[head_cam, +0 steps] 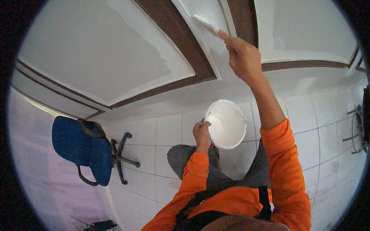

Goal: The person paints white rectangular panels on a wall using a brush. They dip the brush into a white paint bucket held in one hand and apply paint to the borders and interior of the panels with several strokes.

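Note:
My right hand is raised at the upper centre, closed round a paintbrush coated in white. The brush lies against, or very near, a pale strip of wall between two dark brown bands. Lower down, my left hand grips the left rim of a white bucket, thumb over the edge. White paint or a white coating shows inside the bucket, which is tilted towards the camera above my knees. Smoother, whiter paint borders the duller middle of the large wall panel.
A blue swivel chair with black armrests stands at the left. Pale floor tiles spread below the wall. Dark metal legs of a furniture piece show at the far right, and a dark object lies at the lower left.

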A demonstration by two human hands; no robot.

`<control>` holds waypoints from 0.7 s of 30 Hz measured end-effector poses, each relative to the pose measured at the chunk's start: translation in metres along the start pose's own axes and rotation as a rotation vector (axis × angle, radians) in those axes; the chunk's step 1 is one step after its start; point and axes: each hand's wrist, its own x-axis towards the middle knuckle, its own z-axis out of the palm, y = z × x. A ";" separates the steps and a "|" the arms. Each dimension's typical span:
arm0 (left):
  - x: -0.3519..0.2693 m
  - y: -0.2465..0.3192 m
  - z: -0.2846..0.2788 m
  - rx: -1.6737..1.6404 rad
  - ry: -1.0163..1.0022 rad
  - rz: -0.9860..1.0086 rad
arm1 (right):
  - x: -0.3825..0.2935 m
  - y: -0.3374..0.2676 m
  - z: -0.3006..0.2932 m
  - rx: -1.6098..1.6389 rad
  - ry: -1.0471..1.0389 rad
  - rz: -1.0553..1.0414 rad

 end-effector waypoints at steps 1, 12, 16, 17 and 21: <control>-0.001 0.001 0.007 -0.004 -0.013 0.006 | -0.003 0.008 0.003 -0.009 0.011 -0.005; -0.004 0.004 0.008 -0.058 -0.096 -0.021 | -0.055 0.033 -0.013 -0.085 -0.239 0.152; -0.010 0.006 0.009 0.007 -0.065 -0.037 | -0.011 0.008 -0.014 0.076 0.032 0.093; -0.009 0.004 0.008 -0.034 -0.080 -0.030 | -0.009 0.006 -0.009 0.075 0.032 0.096; -0.011 0.005 0.014 0.006 -0.076 -0.010 | -0.028 0.021 0.020 0.019 -0.007 0.071</control>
